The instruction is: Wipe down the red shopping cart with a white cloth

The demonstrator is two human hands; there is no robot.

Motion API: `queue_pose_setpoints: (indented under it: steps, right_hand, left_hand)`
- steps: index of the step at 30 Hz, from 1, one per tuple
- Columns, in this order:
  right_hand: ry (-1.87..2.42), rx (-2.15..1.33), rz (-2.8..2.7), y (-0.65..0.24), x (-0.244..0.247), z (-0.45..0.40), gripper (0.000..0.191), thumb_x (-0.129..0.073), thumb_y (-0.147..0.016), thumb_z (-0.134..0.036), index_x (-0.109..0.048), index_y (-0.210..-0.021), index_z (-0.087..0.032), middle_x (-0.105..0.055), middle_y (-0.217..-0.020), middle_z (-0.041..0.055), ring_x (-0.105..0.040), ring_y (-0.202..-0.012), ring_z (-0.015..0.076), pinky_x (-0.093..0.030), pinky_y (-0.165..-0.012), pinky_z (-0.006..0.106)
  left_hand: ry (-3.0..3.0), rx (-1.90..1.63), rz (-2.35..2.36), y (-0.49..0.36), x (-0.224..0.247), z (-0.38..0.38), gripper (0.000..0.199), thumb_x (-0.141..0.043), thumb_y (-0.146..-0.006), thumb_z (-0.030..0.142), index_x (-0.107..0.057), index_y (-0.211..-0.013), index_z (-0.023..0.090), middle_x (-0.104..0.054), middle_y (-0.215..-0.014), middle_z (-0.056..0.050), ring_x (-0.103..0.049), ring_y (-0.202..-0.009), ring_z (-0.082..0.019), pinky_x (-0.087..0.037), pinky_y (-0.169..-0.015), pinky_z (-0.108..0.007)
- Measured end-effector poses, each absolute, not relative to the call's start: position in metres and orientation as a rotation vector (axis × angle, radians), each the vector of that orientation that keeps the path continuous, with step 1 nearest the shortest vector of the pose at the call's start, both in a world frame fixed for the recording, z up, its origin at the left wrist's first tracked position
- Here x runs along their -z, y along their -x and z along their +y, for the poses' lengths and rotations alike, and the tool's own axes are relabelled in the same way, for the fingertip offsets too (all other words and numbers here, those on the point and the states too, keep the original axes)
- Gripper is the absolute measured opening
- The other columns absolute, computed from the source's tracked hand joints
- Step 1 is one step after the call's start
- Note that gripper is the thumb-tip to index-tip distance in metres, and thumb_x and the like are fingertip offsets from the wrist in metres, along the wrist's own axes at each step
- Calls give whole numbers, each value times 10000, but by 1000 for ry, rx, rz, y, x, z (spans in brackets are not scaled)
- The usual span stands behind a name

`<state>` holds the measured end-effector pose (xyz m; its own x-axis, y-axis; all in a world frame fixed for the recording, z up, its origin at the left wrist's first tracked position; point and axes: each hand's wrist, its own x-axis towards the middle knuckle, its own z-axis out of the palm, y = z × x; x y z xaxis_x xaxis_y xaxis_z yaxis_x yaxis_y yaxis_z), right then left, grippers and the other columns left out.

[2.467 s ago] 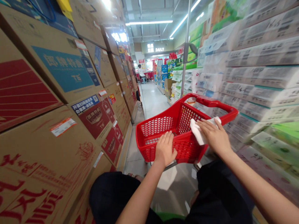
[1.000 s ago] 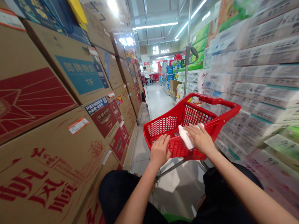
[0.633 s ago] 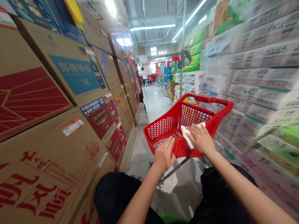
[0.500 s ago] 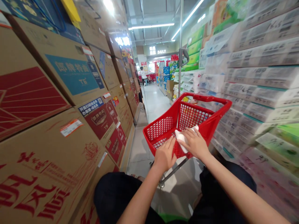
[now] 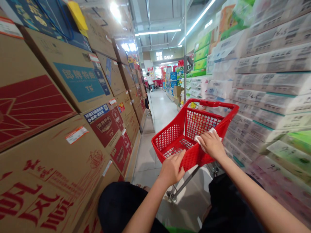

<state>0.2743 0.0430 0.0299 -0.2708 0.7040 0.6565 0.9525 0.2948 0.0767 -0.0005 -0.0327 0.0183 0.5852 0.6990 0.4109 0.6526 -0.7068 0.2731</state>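
A small red shopping cart (image 5: 167, 144) with a perforated plastic basket stands between my knees, its handle at the far right. My left hand (image 5: 171, 168) grips the near rim of the basket, fingers over the edge and thumb on the outer side. Further right along that rim, my right hand (image 5: 212, 145) is closed on a white cloth (image 5: 198, 139) and presses it against the red plastic. The fingers cover most of the cloth, so whether it is paper or fabric I cannot tell. Nothing shows inside the basket except its slotted floor.
Stacked cardboard cartons (image 5: 97, 168) wall the left side. Wrapped paper packs (image 5: 269, 97) are piled close on the right, beside the cart. A metal pole (image 5: 185, 77) rises behind the basket. Down the aisle (image 5: 160, 103) a person (image 5: 149, 81) stands near displays.
My right hand has slid right along the rim with the white cloth, away from my left hand. My left hand stays on the near rim. The cart has turned slightly.
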Motion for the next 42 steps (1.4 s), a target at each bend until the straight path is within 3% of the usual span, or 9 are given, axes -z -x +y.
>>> queue_pose_setpoints:
  steps: [4, 9, 16, 20, 26, 34, 37, 42]
  right_hand:
    - [1356, 533, -2186, -262, -29, 31, 409, -351, -1055, -447, -644, -855, -244, -707, -868, 54, -615, -925, 236, -349, -1064, 459]
    - [1317, 487, -2287, -300, -48, 47, 459, -375, -1045, -500, -706, -862, -240, -749, -898, 50, -639, -890, 216, -404, -860, 364]
    - [1467, 605, -2121, -349, -60, 71, 513, -359, -1034, -509, -708, -807, -209, -722, -821, 95, -616, -807, 242, -398, -751, 366]
    - [1406, 528, -2111, -314, -43, 49, 486, -365, -1035, -497, -691, -807, -218, -707, -800, 91, -607, -801, 249, -413, -787, 382]
    - [1236, 324, -2227, -263, -30, 7, 426, -356, -1054, -451, -691, -913, -230, -724, -889, 71, -626, -869, 224, -430, -845, 356]
    - [1441, 544, -2121, -333, -53, 42, 483, -367, -1036, -516, -678, -803, -227, -723, -832, 80, -639, -828, 244, -440, -853, 381]
    - [1455, 477, -2080, -314, -46, 33, 458, -369, -1041, -490, -658, -804, -224, -705, -827, 88, -622, -833, 248, -445, -808, 370]
    - [1254, 234, -2170, -241, -26, -16, 355, -403, -1049, -411, -659, -886, -226, -703, -890, 71, -613, -883, 228, -445, -857, 357]
  left_hand:
    - [-2722, -738, 1167, 0, -21, -35, 791, -563, -850, 205, -278, -1587, 234, -540, -1510, -60, -579, -1302, -218, -401, -1193, -398]
    - [-2831, -607, 1188, 16, -28, -35, 805, -627, -862, 270, -283, -1588, 319, -652, -1383, -31, -551, -1338, -236, -159, -1270, -556]
    - [-2859, -599, 1219, 9, -22, -41, 729, -595, -951, 396, -264, -1599, 338, -661, -1367, -28, -571, -1299, -252, -262, -1221, -496]
    - [-2846, -629, 1322, -1, -16, -45, 613, -459, -1038, 387, -239, -1605, 312, -678, -1333, -46, -612, -1236, -236, -301, -1184, -484]
    - [-2869, -591, 1371, -2, -13, -45, 629, -440, -1052, 387, -197, -1616, 253, -694, -1291, -79, -640, -1184, -236, -345, -1146, -462]
    - [-2896, -608, 1326, -5, -13, -53, 603, -451, -1046, 410, -268, -1595, 241, -698, -1286, -92, -667, -1119, -254, -379, -1112, -461]
    - [-2886, -612, 1376, -9, -11, -53, 573, -455, -1045, 393, -313, -1578, 237, -704, -1276, -99, -678, -1082, -260, -396, -1091, -466]
    - [-2889, -594, 1432, -10, -9, -52, 511, -450, -1045, 390, -414, -1518, 199, -720, -1229, -114, -677, -1074, -265, -416, -1069, -463]
